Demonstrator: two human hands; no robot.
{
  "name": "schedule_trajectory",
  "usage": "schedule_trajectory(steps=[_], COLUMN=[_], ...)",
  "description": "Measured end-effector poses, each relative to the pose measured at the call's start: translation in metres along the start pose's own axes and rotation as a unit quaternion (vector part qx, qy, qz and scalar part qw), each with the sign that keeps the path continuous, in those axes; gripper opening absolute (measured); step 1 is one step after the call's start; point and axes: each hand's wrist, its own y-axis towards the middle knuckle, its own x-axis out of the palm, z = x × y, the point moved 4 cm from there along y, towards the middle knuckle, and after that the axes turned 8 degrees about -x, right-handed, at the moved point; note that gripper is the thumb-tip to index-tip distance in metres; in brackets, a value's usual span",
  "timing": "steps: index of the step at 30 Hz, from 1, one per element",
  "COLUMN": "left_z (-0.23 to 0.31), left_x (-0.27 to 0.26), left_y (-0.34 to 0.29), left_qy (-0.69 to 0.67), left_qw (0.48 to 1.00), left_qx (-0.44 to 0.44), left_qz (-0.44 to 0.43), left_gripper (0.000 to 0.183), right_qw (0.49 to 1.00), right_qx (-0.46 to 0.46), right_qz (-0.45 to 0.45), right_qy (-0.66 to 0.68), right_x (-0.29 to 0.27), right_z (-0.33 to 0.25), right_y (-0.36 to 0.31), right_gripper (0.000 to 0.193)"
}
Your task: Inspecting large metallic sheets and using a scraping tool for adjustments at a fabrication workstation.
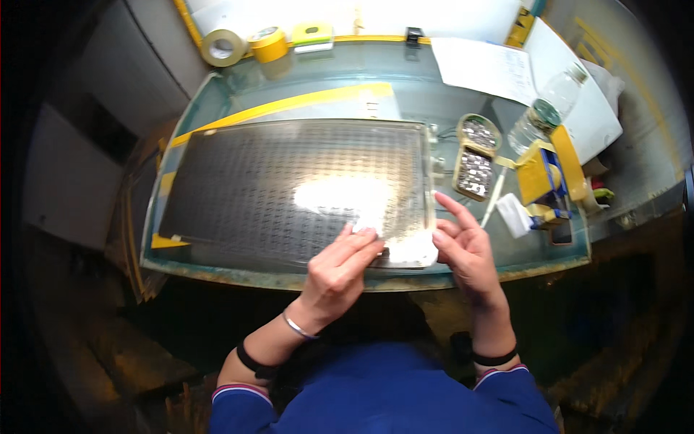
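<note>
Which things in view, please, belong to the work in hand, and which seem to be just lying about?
In hand:
dark rectangular gridded panel, left hand on it, right hand by its edge
possibly, small silvery pieces nearby

Apparently lying about:
round yellow tape roll
round beige tape roll
white paper sheet

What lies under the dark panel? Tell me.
Past the dark panel, yellow strips and tabletop show at its far and left edges; what it covers cannot be seen.

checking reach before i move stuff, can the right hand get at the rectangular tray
Probably yes: the right hand, by the right edge of the panel, looks close, and nothing visible stands between it and the tray.
</note>
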Motion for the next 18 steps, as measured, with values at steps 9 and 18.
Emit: schedule_trajectory(steps=[9, 18], left_z=[-0.0025, -0.0053], left_x=[-0.0048, -0.0003], left_y=[-0.0059, -0.008], left_qy=[-0.014, -0.063], left_qw=[0.997, 0.996], left_qx=[0.007, 0.048], left_qz=[0.079, 0.029], left_gripper=[0.03, 0.025], right_qw=[1.0, 0.999], right_qx=[-0.025, -0.03], right_qz=[0.002, 0.005], right_qy=[-0.016, 0.008], right_x=[0.0078, 0.0034], right_z=[-0.0064, -0.006], right_y=[-0.0011, -0.0003], right_gripper=[0.059, 0.057])
